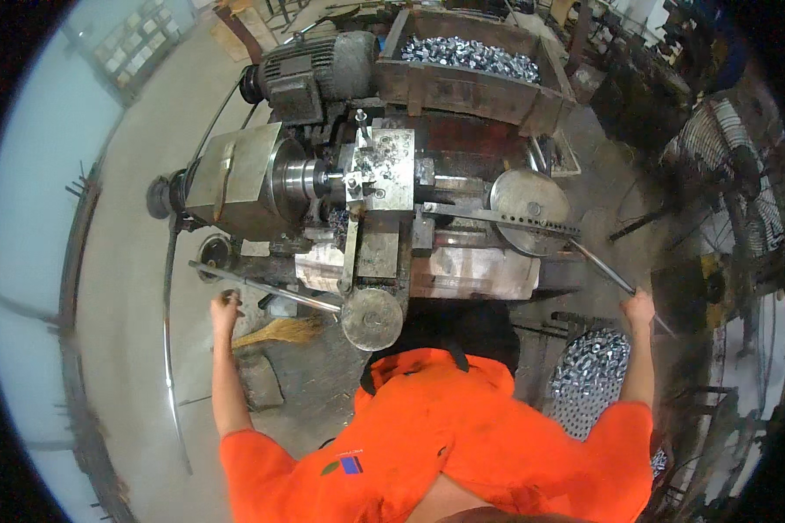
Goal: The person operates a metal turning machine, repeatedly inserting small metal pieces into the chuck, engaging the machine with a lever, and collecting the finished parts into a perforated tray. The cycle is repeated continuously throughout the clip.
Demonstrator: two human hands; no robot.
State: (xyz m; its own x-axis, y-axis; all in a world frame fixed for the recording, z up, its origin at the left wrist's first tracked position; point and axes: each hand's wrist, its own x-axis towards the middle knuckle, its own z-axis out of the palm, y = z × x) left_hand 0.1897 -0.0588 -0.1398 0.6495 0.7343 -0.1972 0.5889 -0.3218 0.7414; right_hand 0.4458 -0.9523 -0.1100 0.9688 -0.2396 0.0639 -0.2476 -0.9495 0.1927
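Observation:
A lathe stands in front of me, with a metal headstock (234, 179), a chuck (301, 181) and a square tool block (391, 174). My right hand (638, 309) is wrapped round a long steel lever (604, 267), which runs from a large round disc (519, 190) with a drilled flat bar (497, 215) across it. On the left, my left hand (226, 309) has its fingers curled together just below another lever (275, 292), apparently apart from it. Whatever those fingers hold is too small to make out. That lever joins a smaller round disc (372, 320) near my waist.
Behind the lathe are an electric motor (318, 74) and a wooden box (462, 91) with many small metal pieces. A perforated basket (576, 420) of similar pieces sits low by my right arm. A straw broom (283, 331) lies at lower left. Cardboard (471, 275) lies beneath the slide.

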